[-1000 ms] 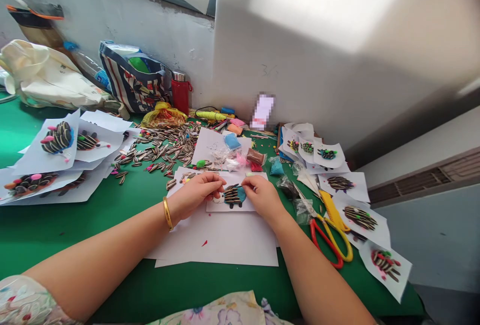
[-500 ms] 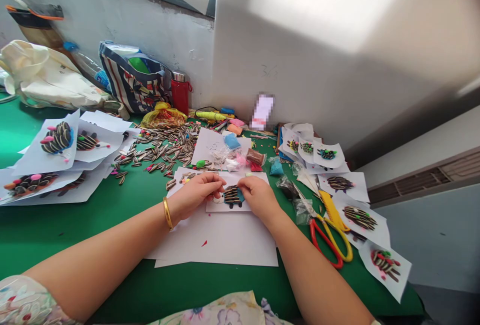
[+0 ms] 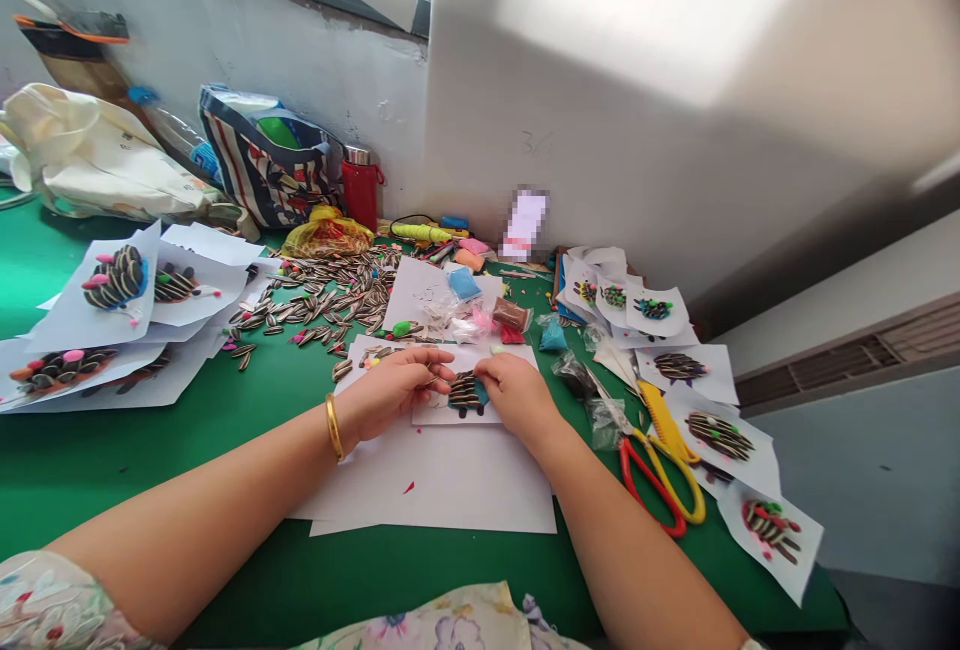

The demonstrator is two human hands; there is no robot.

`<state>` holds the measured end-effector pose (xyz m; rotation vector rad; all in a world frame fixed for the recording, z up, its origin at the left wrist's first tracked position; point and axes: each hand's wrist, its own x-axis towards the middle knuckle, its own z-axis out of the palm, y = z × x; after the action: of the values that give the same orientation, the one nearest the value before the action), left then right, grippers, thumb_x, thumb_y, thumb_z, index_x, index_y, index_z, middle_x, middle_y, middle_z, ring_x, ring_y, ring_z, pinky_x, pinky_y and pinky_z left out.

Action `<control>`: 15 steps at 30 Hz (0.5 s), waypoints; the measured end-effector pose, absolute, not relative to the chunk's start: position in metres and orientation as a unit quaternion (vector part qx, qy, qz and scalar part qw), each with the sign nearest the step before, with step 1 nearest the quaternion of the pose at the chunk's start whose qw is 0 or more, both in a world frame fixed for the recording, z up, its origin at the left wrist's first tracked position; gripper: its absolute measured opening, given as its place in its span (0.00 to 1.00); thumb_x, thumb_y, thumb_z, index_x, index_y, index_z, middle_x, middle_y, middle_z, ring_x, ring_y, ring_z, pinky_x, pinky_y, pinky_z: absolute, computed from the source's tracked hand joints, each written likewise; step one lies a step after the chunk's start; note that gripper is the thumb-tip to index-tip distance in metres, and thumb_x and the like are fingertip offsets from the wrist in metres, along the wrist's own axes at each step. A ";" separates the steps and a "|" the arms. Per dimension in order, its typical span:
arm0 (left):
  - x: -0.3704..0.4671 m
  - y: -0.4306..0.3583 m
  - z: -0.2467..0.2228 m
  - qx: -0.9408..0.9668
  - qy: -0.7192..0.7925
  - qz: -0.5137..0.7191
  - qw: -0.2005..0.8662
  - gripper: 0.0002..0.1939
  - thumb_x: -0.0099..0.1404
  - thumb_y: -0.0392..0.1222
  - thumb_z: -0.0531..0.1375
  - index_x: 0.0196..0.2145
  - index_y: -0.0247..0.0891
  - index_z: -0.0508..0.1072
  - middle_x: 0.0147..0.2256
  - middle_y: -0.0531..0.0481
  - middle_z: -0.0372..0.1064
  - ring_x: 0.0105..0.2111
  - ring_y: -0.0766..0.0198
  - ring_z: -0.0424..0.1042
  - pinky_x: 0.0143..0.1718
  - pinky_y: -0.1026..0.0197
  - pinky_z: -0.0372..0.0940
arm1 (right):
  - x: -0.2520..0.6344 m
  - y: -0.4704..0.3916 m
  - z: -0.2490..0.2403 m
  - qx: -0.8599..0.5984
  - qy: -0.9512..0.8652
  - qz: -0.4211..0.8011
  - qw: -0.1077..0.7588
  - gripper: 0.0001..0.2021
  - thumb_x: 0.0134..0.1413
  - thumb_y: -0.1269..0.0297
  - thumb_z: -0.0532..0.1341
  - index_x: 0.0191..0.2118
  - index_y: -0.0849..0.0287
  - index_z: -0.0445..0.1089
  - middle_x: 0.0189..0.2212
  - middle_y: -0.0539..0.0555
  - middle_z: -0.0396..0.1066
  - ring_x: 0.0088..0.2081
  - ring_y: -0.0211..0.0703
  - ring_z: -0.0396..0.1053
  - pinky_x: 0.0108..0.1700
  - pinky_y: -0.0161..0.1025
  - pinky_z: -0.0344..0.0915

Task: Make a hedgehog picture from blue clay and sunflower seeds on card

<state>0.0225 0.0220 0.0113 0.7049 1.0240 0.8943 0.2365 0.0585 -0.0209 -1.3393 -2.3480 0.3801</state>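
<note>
A small white card lies on larger white sheets in front of me. On it is a figure of striped sunflower seeds with blue clay at its right side and small dark feet. My left hand is over the card's left part, fingers bent together; what they pinch, if anything, is too small to name. At the figure's right edge, my right hand has its thumb and forefinger closed against the blue clay, the fingertips partly hidden.
Loose sunflower seeds are heaped behind my left hand. Clay packets lie behind the card. Red-and-yellow scissors rest at the right, beside finished seed cards. More cards, bags and a red bottle stand left.
My left hand's fingers have shifted slightly and straightened a little over the card. My right hand has hardly moved at the figure's right edge.
</note>
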 end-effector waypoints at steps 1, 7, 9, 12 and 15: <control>0.023 0.022 0.012 0.309 0.457 0.407 0.728 0.17 0.56 0.28 0.61 0.45 0.33 0.74 0.41 0.42 0.73 0.34 0.66 0.73 0.29 0.66 0.63 | 0.237 0.058 -0.021 -0.475 -0.841 0.140 0.215 0.10 0.59 0.74 0.59 0.36 0.55 0.77 0.32 0.52 0.73 0.37 0.43 0.69 0.39 0.37 0.62; 0.023 0.020 0.014 0.347 0.442 0.392 0.728 0.23 0.62 0.35 0.63 0.55 0.35 0.68 0.43 0.40 0.74 0.31 0.68 0.73 0.27 0.66 0.62 | 0.236 0.047 -0.009 -0.426 -0.829 0.151 0.330 0.09 0.60 0.72 0.58 0.39 0.55 0.76 0.35 0.54 0.73 0.39 0.45 0.69 0.43 0.41 0.65; 0.024 0.018 0.014 0.385 0.445 0.376 0.716 0.29 0.62 0.39 0.64 0.60 0.37 0.63 0.41 0.42 0.75 0.30 0.67 0.73 0.25 0.67 0.59 | 0.232 0.040 -0.004 -0.401 -0.826 0.167 0.360 0.10 0.62 0.69 0.57 0.42 0.55 0.76 0.35 0.55 0.72 0.40 0.45 0.69 0.44 0.42 0.66; 0.025 0.016 0.012 0.452 0.440 0.342 0.697 0.36 0.64 0.45 0.64 0.65 0.39 0.56 0.31 0.47 0.76 0.27 0.65 0.73 0.22 0.68 0.55 | 0.225 0.031 0.000 -0.364 -0.829 0.223 0.363 0.08 0.63 0.67 0.59 0.45 0.54 0.75 0.36 0.54 0.72 0.40 0.44 0.69 0.44 0.41 0.66; 0.025 0.016 0.010 0.507 0.435 0.308 0.678 0.37 0.65 0.48 0.62 0.67 0.39 0.54 0.22 0.53 0.71 0.23 0.66 0.70 0.21 0.67 0.54 | 0.219 0.026 0.001 -0.343 -0.822 0.273 0.363 0.06 0.62 0.66 0.62 0.43 0.55 0.76 0.35 0.53 0.72 0.40 0.43 0.69 0.43 0.40 0.66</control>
<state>0.0253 0.0160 0.0097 1.1381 0.9772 0.6917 0.2194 0.0263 0.0012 -0.8826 -2.1160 0.7038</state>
